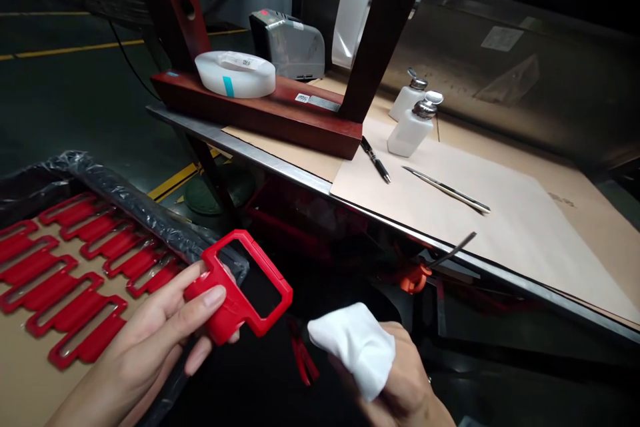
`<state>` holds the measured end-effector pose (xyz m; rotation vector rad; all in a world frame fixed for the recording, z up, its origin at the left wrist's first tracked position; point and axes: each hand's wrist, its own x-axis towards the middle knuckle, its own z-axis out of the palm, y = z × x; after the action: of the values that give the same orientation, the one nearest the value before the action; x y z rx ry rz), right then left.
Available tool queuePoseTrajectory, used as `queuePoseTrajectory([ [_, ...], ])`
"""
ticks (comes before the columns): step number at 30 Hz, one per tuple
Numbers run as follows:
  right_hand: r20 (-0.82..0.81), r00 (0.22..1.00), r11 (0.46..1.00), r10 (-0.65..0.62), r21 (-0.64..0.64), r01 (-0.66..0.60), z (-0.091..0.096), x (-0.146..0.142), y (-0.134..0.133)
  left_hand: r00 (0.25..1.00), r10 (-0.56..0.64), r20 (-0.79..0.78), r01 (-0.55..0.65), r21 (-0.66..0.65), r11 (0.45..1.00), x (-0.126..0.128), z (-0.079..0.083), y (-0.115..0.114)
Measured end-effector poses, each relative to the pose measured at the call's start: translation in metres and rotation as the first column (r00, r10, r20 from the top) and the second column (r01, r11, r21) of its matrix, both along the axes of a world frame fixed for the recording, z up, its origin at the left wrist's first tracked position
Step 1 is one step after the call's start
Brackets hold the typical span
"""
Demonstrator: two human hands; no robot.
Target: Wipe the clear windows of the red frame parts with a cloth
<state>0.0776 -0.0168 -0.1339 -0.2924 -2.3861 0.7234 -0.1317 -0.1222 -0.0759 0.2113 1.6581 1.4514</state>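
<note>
Handwork beside a paper-covered tabletop (515,247). The left hand (160,333) has its grip clamped on a red frame (234,311), thumb across the solid face and fingers behind, the open loop pointing away from the palm. The right hand (407,370) is closed on a white cloth (356,343), which covers the fingertips, so their exact arrangement cannot be told. Frame and cloth are apart, both in front of the tabletop's near edge. At left, similar red pieces (75,317) lie in rows on a tan sheet (30,380) beside crumpled black plastic (135,203).

The step in hand appears to be presenting the frame to the cloth; contact would call for the right hand to close the gap while the left supports the frame without covering its face.

Markings: a white label (245,61) bearing a square code sits on the tape roll (207,77); further small labels (303,98) are fixed to the wooden stand (270,117). A paper notice (501,38) hangs on the rear panel (460,20). None of this lettering is legible, and no brand can be identified.
</note>
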Motion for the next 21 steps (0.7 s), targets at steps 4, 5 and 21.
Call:
queuePoseTrajectory([
  [4, -0.048, 0.996, 0.997, -0.070, 0.007, 0.071, 0.001, 0.001, 0.000, 1.000, -0.026, 0.008, 0.026, 0.013, 1.000, -0.001, 0.002, 0.001],
  [5, -0.066, 0.994, 0.996, -0.091, -0.006, 0.091, 0.004, 0.000, 0.000, 1.000, -0.031, 0.005, 0.030, 0.014, 0.999, -0.002, 0.002, 0.001],
  [21, 0.203, 0.975, 0.822, -0.088, -0.538, 0.186, -0.016, 0.014, 0.001, 0.971, -0.200, -0.129, 0.188, -0.095, 0.977, -0.018, -0.019, -0.008],
])
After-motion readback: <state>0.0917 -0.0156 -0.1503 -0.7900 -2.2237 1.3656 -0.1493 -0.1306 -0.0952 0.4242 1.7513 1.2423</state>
